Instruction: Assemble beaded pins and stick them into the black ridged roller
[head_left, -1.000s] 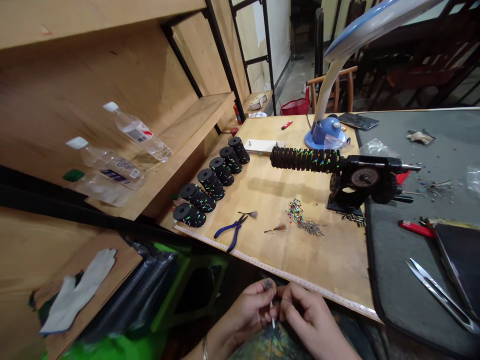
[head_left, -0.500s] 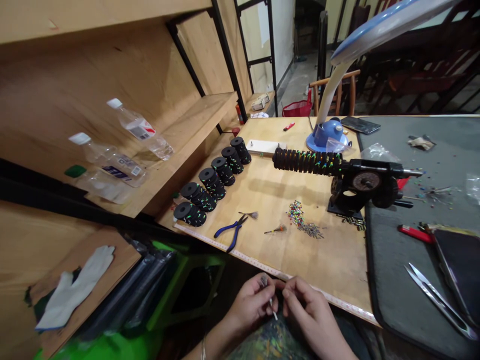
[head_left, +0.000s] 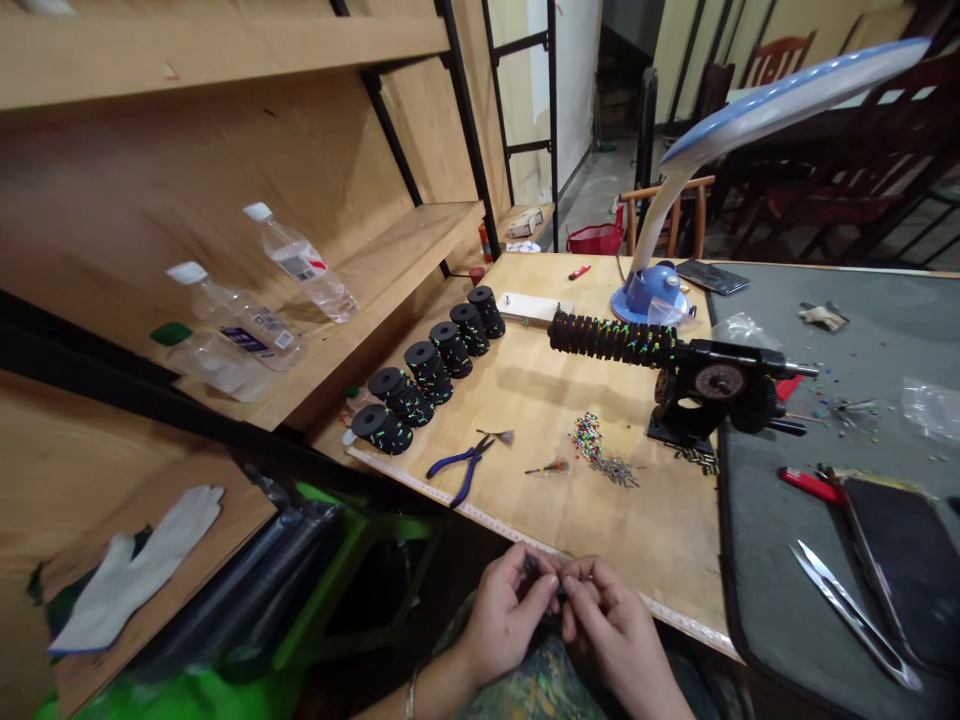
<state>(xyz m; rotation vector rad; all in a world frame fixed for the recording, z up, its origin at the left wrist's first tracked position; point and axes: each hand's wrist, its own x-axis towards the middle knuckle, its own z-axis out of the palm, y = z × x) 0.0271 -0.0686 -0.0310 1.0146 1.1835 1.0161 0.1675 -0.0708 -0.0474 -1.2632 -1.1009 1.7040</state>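
My left hand (head_left: 506, 615) and my right hand (head_left: 611, 625) meet just below the near edge of the wooden table (head_left: 660, 540), over my lap. Both pinch a small dark tuft-like piece (head_left: 534, 566) between fingertips; I cannot make out what it is. On the table beyond lie blue-handled pliers (head_left: 459, 464), a small tuft (head_left: 551, 466) and a pile of coloured beads (head_left: 600, 447). A black winding machine (head_left: 709, 390) carries a row of black spools (head_left: 611, 338) on its shaft.
Several black spools (head_left: 427, 370) line the table's left edge. A blue desk lamp (head_left: 652, 285) stands behind. Scissors (head_left: 847, 600), a red lighter (head_left: 810, 485) and a dark case (head_left: 900, 560) lie on the grey mat (head_left: 862, 350). Water bottles (head_left: 240, 320) rest on the shelf; a white glove (head_left: 127, 575) lies lower left.
The view has tilted up slightly. My hands stay together at the table edge; the thin white stick seen between my fingers earlier no longer shows.
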